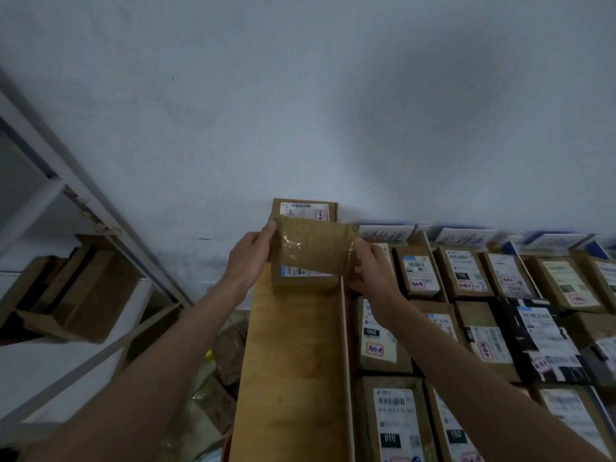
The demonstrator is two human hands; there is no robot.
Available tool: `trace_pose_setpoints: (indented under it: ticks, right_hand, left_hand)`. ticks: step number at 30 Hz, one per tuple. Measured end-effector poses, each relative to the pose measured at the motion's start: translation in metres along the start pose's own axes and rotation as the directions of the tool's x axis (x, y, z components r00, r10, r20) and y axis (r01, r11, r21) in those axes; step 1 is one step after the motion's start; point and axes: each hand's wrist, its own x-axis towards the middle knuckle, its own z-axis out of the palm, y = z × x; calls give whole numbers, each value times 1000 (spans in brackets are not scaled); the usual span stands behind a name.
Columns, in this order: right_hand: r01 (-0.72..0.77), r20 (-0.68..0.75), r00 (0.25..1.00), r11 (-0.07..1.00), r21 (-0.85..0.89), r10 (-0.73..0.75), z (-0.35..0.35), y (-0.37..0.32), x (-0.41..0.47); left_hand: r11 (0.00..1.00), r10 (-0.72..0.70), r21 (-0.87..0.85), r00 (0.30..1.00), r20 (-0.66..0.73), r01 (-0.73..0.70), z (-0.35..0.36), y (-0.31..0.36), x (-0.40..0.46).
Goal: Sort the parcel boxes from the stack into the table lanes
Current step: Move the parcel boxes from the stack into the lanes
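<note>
- The left hand (248,258) and right hand (370,271) grip opposite ends of a taped parcel box (311,250), held in the air at 12 o'clock over the far end of the counter (293,361).
- The glossy tape looks slick; a loosened grip could drop it onto the labelled box (305,278) just beneath.
- Misjudging the lane could push it over the divider (345,345).
- The lanes from 1 to 4 o'clock hold labelled parcels (396,418) in rows; the near-left lane holds boxes only at its far end.
- The shelf (76,291) at 9 o'clock holds flat cardboard.
</note>
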Motion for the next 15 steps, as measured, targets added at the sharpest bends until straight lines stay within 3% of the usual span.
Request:
trace_pose_setpoints:
  ticks: [7, 12, 15]
  right_hand:
    - [-143, -41, 989, 989, -32, 141, -13, 20, -44]
    - [-172, 115, 977, 981, -87, 181, -32, 29, -71]
    - [-205, 107, 969, 964, -168, 225, -47, 33, -85]
  left_hand:
    - [999, -33, -15, 998, 61, 33, 7, -31, -62]
    - [999, -38, -15, 996, 80, 39, 4, -36, -79]
    - [1000, -22, 15, 997, 71, 21, -4, -31, -82]
